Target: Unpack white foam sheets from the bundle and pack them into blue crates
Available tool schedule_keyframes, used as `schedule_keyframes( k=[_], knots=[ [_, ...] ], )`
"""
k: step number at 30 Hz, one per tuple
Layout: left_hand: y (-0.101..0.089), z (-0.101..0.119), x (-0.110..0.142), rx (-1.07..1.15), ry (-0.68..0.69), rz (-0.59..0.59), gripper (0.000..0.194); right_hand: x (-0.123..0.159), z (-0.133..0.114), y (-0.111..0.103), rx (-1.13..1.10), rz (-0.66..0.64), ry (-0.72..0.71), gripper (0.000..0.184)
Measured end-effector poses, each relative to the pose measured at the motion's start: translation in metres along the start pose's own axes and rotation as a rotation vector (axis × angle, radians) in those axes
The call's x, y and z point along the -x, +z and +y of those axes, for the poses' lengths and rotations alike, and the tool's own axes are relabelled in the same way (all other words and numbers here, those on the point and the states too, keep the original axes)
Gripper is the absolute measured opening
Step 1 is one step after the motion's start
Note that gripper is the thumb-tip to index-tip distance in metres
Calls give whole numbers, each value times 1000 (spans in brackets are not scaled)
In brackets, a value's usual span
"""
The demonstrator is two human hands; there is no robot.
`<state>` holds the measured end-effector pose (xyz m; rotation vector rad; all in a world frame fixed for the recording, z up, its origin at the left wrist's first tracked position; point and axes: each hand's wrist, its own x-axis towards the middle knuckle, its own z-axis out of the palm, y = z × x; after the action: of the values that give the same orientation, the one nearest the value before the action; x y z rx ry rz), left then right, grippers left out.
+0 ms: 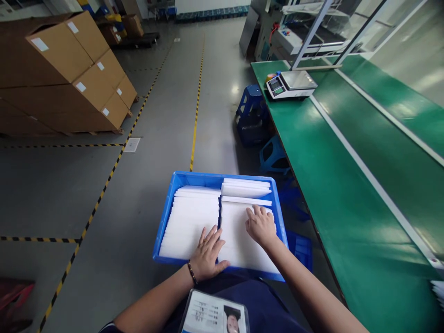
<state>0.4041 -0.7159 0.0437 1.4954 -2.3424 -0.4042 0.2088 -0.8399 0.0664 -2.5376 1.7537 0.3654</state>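
A blue plastic bin [161, 231] is right in front of my body. Two side-by-side rows of flat white sheets fill it: a left row [192, 217] packed closely and a right row [236, 231] with a gap near its far end. My left hand [208, 252] lies with fingers spread over the near inner corner of the left row, close to the divide. Over on the right row, my right hand [261, 224] rests with its fingers stretched out, fingertips near a sheet edge [246, 200]. Neither hand is closed around a sheet.
A long green-topped table [347, 162] runs along the right, carrying a white scale [291, 84]. Blue stools [274, 155] stand beneath its edge. Stacked cardboard boxes [69, 74] occupy the left, beyond black-and-yellow floor tape [118, 159]. An ID badge [215, 312] hangs at my front.
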Motion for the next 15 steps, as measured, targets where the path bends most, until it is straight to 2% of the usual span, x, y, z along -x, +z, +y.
schedule_keyframes(
  k=[3, 10, 15],
  knots=[
    [6, 2, 15, -19, 3, 73, 49, -8, 1, -3, -12, -12, -10, 31],
    [13, 2, 20, -54, -11, 176, 47, -45, 3, -3, -12, -77, 17, 65],
    [15, 4, 18, -73, -5, 212, 47, -72, 6, -4, -33, -175, 29, 76]
  ],
)
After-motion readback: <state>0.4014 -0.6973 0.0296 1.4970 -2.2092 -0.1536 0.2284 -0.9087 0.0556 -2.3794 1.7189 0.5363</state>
